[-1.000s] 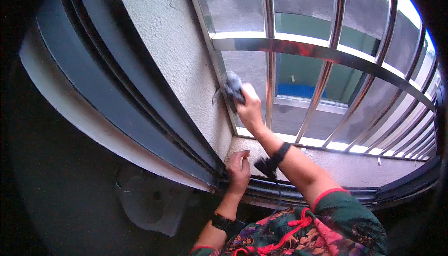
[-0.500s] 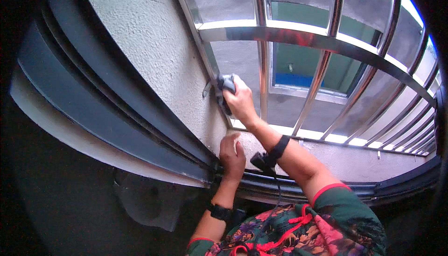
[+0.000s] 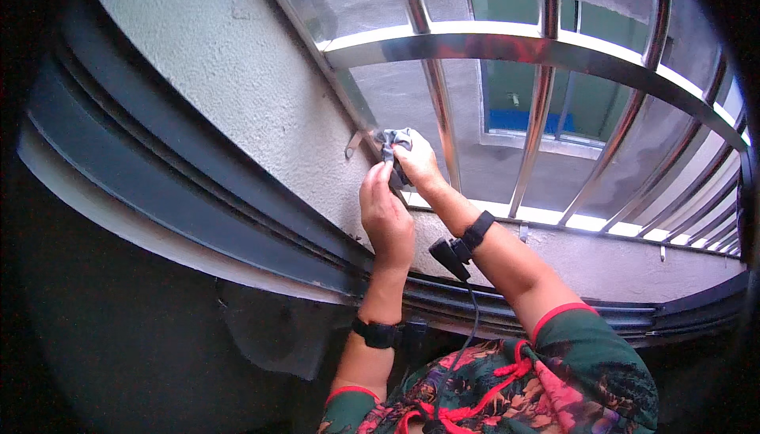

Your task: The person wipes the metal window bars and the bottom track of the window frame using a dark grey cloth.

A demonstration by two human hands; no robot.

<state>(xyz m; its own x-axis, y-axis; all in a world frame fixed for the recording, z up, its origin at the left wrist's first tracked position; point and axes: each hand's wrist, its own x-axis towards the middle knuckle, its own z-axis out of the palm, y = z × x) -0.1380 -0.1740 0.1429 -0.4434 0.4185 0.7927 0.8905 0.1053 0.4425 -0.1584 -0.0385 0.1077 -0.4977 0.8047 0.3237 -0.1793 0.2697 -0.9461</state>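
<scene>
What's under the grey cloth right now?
The grey cloth presses on the metal frame's corner, held by the right hand. The surface beneath it is covered.

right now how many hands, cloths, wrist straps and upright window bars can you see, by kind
bare hands: 2, left hand and right hand
crumpled grey cloth: 1, in the right hand's grip
black wrist straps: 2, left strap and right strap
shiny upright steel bars clearly countable: 4, first bar; more at the right rim blur together
total: 9

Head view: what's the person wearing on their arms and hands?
Both hands are bare: left hand, right hand. Each wrist carries a black band; the right one holds a small black device with a cable hanging down. Short dark green floral sleeves have red-trimmed cuffs.
</scene>
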